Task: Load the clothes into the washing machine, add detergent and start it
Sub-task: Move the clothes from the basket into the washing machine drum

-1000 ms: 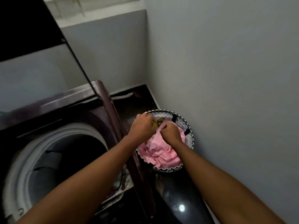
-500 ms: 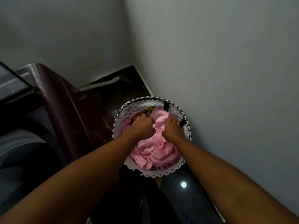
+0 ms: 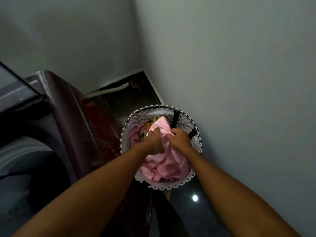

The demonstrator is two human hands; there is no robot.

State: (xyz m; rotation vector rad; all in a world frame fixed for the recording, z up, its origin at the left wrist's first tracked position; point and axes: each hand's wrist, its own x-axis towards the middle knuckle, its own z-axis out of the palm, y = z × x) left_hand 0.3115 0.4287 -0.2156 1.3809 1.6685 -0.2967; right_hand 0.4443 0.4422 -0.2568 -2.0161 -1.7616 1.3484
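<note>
Both the left hand and right hand grip the pink cotton garment, fingers curled into it, inside the round zigzag-patterned fabric laundry basket. Loading the open-lidded maroon top-loading washing machine appears barely begun; detergent and start remain.

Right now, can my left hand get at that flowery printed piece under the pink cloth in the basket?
Probably yes. The left hand grips the pink cloth right beside the printed piece, which peeks out bare near the basket rim. Only the cloth's fold partly covers it.

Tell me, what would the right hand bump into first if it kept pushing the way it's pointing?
Probably more laundry: the right hand already has its grip on the pink cloth, pointing down into the basket. Beyond lies its black strap; depth is unclear.
</note>
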